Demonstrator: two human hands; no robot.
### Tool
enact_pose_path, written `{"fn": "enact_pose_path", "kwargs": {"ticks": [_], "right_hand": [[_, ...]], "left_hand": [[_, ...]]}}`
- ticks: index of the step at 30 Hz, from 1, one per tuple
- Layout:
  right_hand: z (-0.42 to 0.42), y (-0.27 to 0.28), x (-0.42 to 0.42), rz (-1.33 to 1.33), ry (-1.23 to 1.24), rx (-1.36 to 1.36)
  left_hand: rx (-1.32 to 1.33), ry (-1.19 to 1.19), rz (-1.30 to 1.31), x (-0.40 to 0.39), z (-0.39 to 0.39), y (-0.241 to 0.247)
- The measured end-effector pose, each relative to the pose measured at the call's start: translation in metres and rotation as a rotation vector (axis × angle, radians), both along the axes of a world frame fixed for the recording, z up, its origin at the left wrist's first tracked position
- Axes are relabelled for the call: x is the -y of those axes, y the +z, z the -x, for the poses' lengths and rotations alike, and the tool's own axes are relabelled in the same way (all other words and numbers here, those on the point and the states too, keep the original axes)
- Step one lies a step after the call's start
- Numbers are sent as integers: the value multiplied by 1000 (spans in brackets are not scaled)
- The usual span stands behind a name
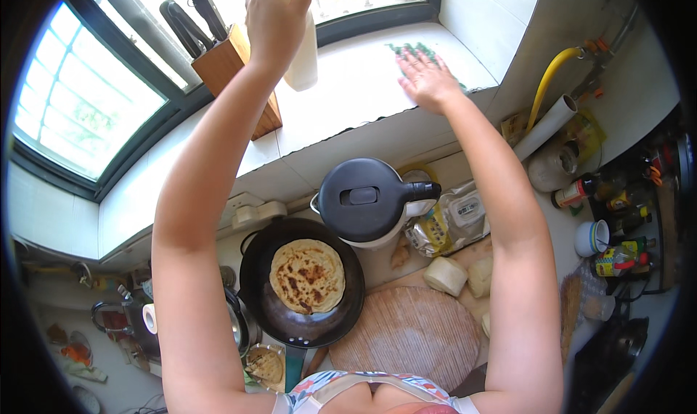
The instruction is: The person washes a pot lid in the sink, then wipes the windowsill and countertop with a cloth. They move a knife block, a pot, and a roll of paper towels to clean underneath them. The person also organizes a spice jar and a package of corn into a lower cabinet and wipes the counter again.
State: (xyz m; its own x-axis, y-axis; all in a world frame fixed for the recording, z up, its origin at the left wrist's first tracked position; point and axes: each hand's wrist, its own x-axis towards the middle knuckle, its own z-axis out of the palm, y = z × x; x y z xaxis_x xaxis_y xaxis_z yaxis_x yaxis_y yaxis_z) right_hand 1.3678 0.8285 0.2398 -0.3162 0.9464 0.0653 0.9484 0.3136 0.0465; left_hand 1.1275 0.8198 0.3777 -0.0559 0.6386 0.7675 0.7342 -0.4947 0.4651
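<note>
My left hand (277,25) is raised at the top and grips a pale, translucent bottle (303,60) on the tiled windowsill. Beside that hand stands a wooden knife block (218,65) with several black-handled knives. My right hand (426,81) lies flat, fingers spread, on a green cloth (418,52) at the sill's right end; hand and cloth are slightly blurred. Between my arms stands an electric kettle (359,199) with a black lid. To its lower left, a browned flatbread (307,275) lies in a dark wok (302,332).
A round wooden board (405,332) is near my body, with pale dough pieces (445,276) behind it. A pack of wipes (463,212) lies right of the kettle. Bottles and jars (552,166) crowd the right side. A yellow hose (547,82) runs down the wall.
</note>
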Motion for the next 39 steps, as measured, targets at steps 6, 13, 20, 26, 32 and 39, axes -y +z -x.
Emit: {"fn": "enact_pose_path", "kwargs": {"ticks": [6,13,20,26,32,39], "right_hand": [[87,1,-2,-39,423,6],[144,-6,-59,55,399,-172],[126,-4,-110,65,340,-135],[50,-7,-133,72,205,-128],[-19,-14,-148,-27,-62,-60],[-45,-18,-159,-43,-290,-99]], "left_hand": [[24,41,-81,14,22,-32],[141,68,-92,5,28,-50],[152,126,-103,-17,35,-58],[140,189,-117,-22,31,-62],[127,164,-119,-24,38,-65],[77,223,-170,-26,31,-65]]}}
